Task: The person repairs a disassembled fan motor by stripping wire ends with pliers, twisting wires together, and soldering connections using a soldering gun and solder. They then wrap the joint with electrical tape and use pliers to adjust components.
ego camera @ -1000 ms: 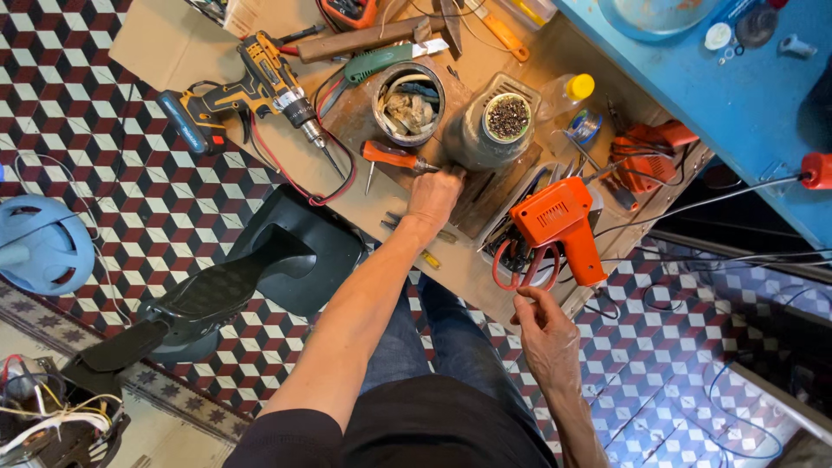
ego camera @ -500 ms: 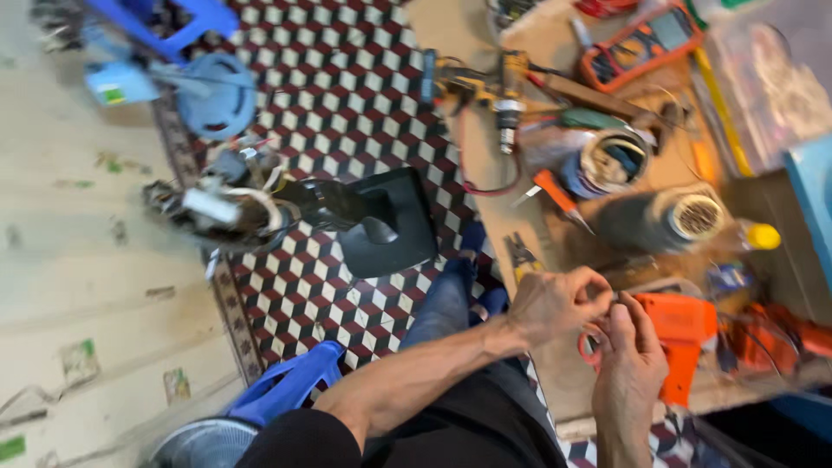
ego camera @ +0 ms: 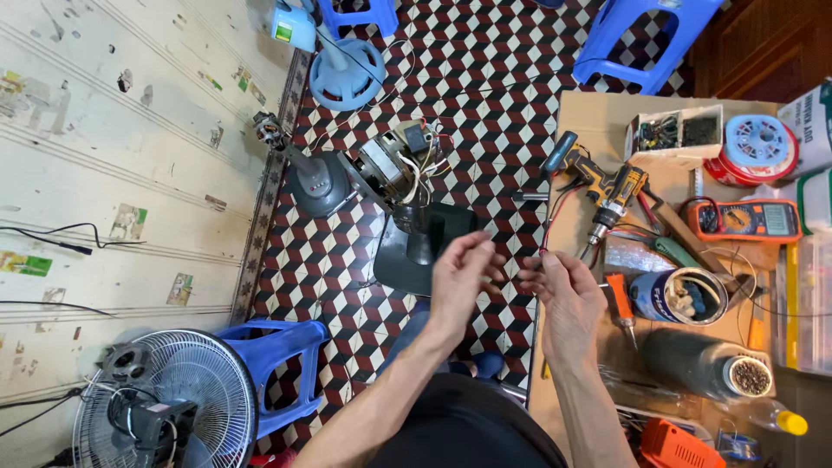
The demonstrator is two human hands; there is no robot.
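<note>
Both hands are raised close together. The right hand pinches a thin wire running up to the drill; the left hand, fingers loosely spread, hovers just beside it, empty.

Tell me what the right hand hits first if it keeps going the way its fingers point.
Probably the cordless drill: the right hand points up the picture toward it. Depth is unclear, so it might pass above.

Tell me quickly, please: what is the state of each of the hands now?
Left hand: open, fingers loosely curled, holding nothing visible.
Right hand: fingers pinched together; whether something small is held cannot be told.
</note>
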